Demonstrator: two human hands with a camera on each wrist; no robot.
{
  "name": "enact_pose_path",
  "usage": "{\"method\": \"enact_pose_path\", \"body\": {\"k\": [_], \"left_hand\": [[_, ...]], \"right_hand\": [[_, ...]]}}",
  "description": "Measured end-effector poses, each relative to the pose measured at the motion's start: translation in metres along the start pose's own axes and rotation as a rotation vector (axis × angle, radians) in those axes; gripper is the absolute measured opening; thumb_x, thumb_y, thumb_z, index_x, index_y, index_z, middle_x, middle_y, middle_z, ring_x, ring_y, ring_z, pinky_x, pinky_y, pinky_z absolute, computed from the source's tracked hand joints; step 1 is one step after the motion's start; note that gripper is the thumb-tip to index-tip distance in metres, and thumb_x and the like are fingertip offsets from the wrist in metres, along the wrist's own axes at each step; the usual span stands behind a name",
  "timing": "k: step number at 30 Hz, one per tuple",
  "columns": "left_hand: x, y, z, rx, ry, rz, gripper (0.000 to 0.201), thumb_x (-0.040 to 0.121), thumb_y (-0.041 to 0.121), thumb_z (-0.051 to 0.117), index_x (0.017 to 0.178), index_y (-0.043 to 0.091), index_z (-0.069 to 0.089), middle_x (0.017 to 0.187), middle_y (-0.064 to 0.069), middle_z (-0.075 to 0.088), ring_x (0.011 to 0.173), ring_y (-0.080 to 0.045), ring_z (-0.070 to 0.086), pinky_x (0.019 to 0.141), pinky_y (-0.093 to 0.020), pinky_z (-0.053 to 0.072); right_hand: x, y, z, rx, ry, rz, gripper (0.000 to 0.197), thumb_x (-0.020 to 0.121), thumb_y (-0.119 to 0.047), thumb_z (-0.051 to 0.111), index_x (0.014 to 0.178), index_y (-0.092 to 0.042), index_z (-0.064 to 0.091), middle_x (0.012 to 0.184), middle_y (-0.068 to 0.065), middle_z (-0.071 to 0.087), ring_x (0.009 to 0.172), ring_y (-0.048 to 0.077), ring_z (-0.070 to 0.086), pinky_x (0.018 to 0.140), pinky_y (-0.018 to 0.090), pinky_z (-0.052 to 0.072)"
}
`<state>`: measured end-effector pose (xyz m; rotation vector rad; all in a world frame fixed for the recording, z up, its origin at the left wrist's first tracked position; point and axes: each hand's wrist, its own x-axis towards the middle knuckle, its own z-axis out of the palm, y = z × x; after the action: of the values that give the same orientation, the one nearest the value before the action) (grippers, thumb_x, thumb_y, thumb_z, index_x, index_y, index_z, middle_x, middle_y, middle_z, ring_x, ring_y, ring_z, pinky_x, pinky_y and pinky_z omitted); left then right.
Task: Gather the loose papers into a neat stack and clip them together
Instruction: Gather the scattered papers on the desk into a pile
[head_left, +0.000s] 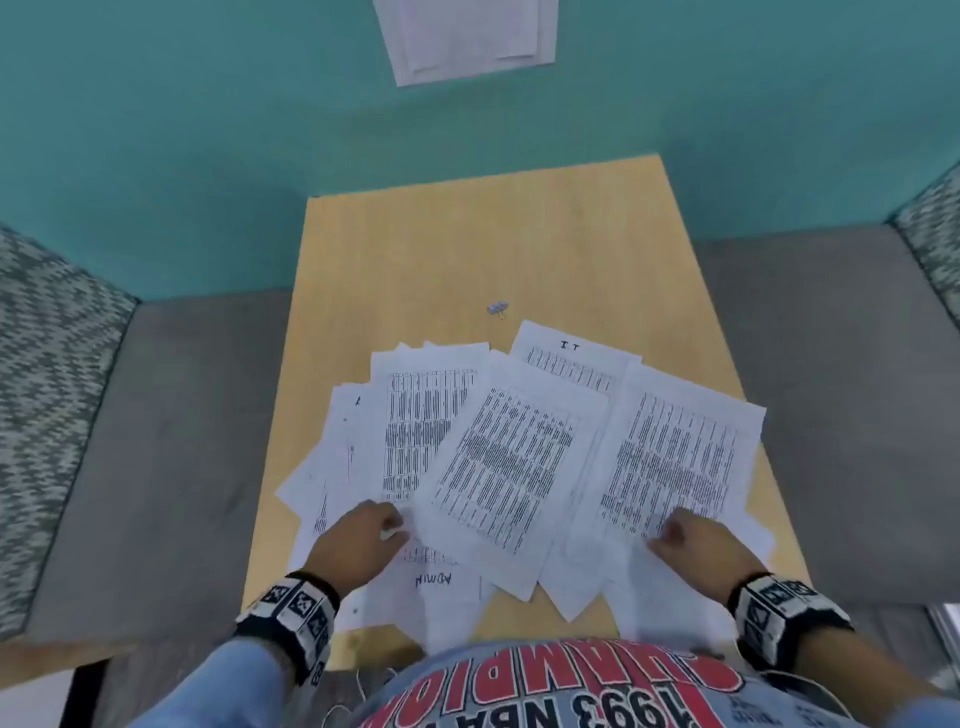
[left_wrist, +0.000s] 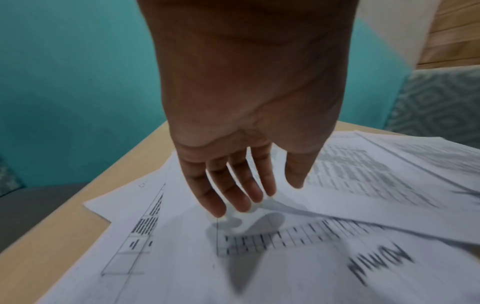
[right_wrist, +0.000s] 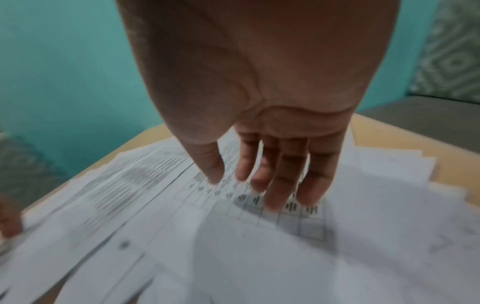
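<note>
Papers (head_left: 498, 462): thin, flat, printed sheets.

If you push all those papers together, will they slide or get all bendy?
The papers are thin loose sheets fanned over a smooth table, so they would probably slide easily. Lifted by one edge, a sheet would likely droop. Overlapping corners may snag or crease.

Handwritten "ADMIN" stands on the sheet (head_left: 434, 579) nearest the left hand (head_left: 358, 540), upside down to the wearer. "I T" heads the farthest sheet (head_left: 571, 353). The shirt (head_left: 545, 691) reads "1993 NBA" and, probably, "CHAMPIONS". The printed tables are too blurred to read.
</note>
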<state>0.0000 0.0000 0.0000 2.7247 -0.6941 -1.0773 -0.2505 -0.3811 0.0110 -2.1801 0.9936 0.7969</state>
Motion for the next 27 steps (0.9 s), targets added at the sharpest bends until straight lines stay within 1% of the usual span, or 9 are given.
{"method": "enact_pose_path", "body": {"k": [2,4,6,9,11,15,18,24,27], "left_hand": [[0.011,0.000,-0.007,-0.073,0.044,-0.061,0.032,0.100,0.049,0.064,0.118,0.023,0.066,0.115,0.000,0.063,0.103,-0.021,0.066,0.090,-0.035,0.054],[0.015,0.004,-0.017,-0.113,0.061,-0.109,0.038,0.099,0.053,0.065,0.121,0.022,0.064,0.117,-0.001,0.061,0.106,-0.022,0.066,0.087,-0.034,0.052],[0.021,0.008,-0.019,-0.124,0.070,-0.123,0.043,0.097,0.056,0.067,0.122,0.021,0.063,0.118,-0.001,0.061,0.109,-0.023,0.065,0.086,-0.033,0.049],[0.029,0.017,-0.019,-0.102,0.067,-0.108,0.060,0.091,0.068,0.067,0.128,0.021,0.063,0.122,-0.002,0.061,0.114,-0.023,0.066,0.093,-0.036,0.054],[0.036,0.026,-0.016,-0.088,0.073,-0.093,0.076,0.084,0.079,0.065,0.134,0.023,0.060,0.128,0.000,0.060,0.119,-0.022,0.063,0.097,-0.040,0.056],[0.051,0.054,-0.007,0.009,0.133,-0.084,0.105,0.072,0.093,0.060,0.148,0.022,0.049,0.143,-0.002,0.051,0.132,-0.026,0.053,0.099,-0.047,0.057],[0.062,0.071,0.000,0.071,0.157,-0.105,0.114,0.068,0.094,0.061,0.152,0.019,0.043,0.146,-0.005,0.047,0.133,-0.028,0.052,0.096,-0.049,0.059],[0.076,0.076,-0.003,-0.028,0.081,-0.117,0.068,0.088,0.059,0.074,0.138,0.019,0.051,0.128,-0.002,0.060,0.117,-0.025,0.064,0.092,-0.043,0.058],[0.077,0.073,-0.013,-0.199,0.030,-0.125,0.021,0.098,0.040,0.070,0.100,0.024,0.056,0.089,0.004,0.064,0.076,-0.017,0.062,0.071,-0.034,0.056]], "right_hand": [[0.020,0.002,-0.007,0.176,0.165,0.089,0.041,0.088,-0.045,0.075,0.094,-0.008,0.059,0.100,0.012,0.061,0.093,0.030,0.062,0.078,0.039,0.050],[0.039,0.010,-0.020,0.202,0.292,0.254,0.084,0.074,-0.067,0.077,0.110,0.008,0.064,0.117,0.023,0.057,0.116,0.038,0.054,0.092,0.046,0.051],[0.051,0.023,-0.027,0.133,0.321,0.432,0.118,0.060,-0.084,0.072,0.126,0.012,0.055,0.131,0.029,0.053,0.128,0.042,0.048,0.099,0.049,0.048],[0.061,0.033,-0.035,0.078,0.356,0.535,0.129,0.052,-0.089,0.073,0.129,0.013,0.049,0.135,0.033,0.053,0.129,0.043,0.049,0.100,0.050,0.045],[0.067,0.031,-0.041,0.087,0.339,0.517,0.121,0.053,-0.085,0.077,0.124,0.009,0.054,0.130,0.029,0.057,0.122,0.042,0.055,0.094,0.049,0.050],[0.074,0.022,-0.055,0.325,0.243,0.378,0.062,0.070,-0.047,0.092,0.103,-0.003,0.063,0.105,0.014,0.071,0.085,0.030,0.065,0.079,0.043,0.059],[0.074,0.011,-0.061,0.439,0.285,0.351,0.057,0.086,-0.025,0.084,0.128,0.000,0.054,0.115,0.017,0.066,0.080,0.028,0.056,0.076,0.036,0.051],[0.082,-0.017,-0.073,0.697,0.416,0.059,0.037,0.093,-0.027,0.076,0.123,-0.008,0.067,0.111,0.008,0.074,0.097,0.029,0.069,0.084,0.036,0.053],[0.083,-0.041,-0.083,0.869,0.370,-0.016,0.045,0.089,-0.027,0.081,0.126,-0.005,0.068,0.115,0.007,0.074,0.103,0.028,0.070,0.093,0.040,0.054]]}}
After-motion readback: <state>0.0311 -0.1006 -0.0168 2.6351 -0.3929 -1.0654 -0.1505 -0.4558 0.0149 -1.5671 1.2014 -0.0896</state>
